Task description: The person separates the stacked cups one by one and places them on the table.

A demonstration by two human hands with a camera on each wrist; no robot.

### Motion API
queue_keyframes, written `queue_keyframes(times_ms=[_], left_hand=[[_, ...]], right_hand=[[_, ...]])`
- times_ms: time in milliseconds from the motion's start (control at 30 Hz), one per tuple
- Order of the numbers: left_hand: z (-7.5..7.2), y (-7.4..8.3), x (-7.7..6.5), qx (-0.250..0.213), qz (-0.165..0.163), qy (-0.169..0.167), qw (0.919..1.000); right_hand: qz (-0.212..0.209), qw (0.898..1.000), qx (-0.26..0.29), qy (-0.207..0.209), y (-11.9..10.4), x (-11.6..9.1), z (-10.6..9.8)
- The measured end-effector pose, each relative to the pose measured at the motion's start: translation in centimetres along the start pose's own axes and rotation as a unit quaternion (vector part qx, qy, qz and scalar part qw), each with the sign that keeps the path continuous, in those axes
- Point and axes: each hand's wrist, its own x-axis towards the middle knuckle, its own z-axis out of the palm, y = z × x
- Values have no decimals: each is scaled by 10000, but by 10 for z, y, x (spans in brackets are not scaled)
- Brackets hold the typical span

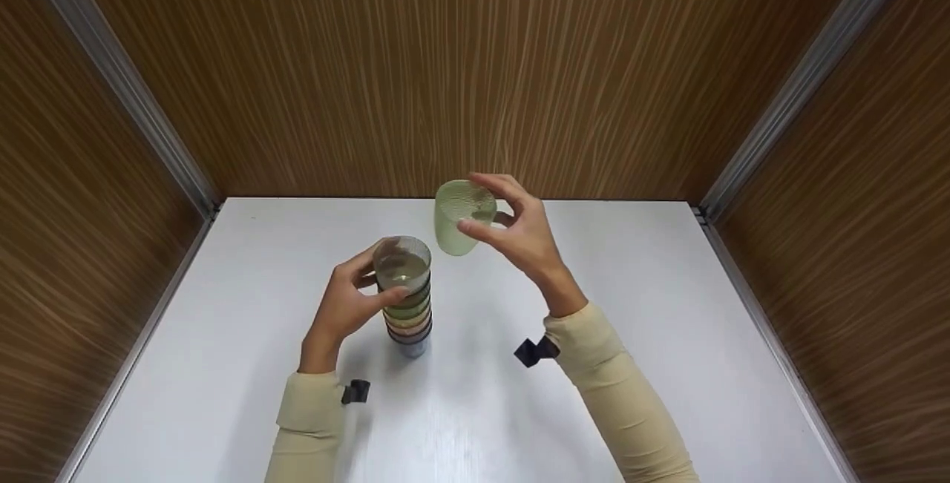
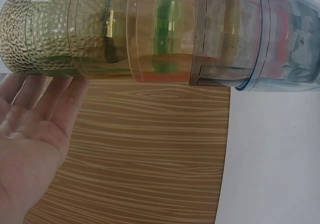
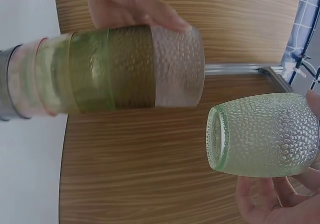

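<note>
Rising above the white tabletop [image 1: 638, 394], a stack of nested cups [image 1: 407, 314] is grasped near its top by the left hand [image 1: 349, 305]. The thumb is laid across the near side of the uppermost cup, and the other fingers are placed against the far side. From the top down, a clear cup, dark olive-brown, green, yellowish and pinkish layers, a dark band and a pale blue base are seen. Whether the tabletop is touched by that base cannot be told.

A single pale green cup [image 1: 454, 234] is gripped by the right hand [image 1: 523, 234] between the thumb and the curled fingers. It is held in the air just beyond the top of the stack and to its right, apart from it, and is slightly tilted, with its base turned downward. Its pebbled surface is clearly shown in the right wrist view.

Both forearms are covered by beige sleeves [image 1: 620, 386], and a small black device [image 1: 536, 352] is worn at each wrist. The tabletop is enclosed at the back and sides by wood-grained panels [image 1: 475, 75], joined at the corners by grey metal rails [image 1: 809, 82].
</note>
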Motion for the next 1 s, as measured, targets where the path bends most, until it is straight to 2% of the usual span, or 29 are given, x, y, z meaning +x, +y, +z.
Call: queue_keyframes(times_ms=[467, 767, 1000], left_hand=[[-1, -1, -1, 53, 120, 11, 9999], [-1, -2, -2, 41, 47, 44, 10000], [-2, -1, -4, 89, 0, 78, 9999]], right_hand=[[376, 9978, -295, 460, 24, -11, -51], [530, 9949, -515, 685, 38, -21, -78], [824, 9902, -843, 743, 56, -30, -96]])
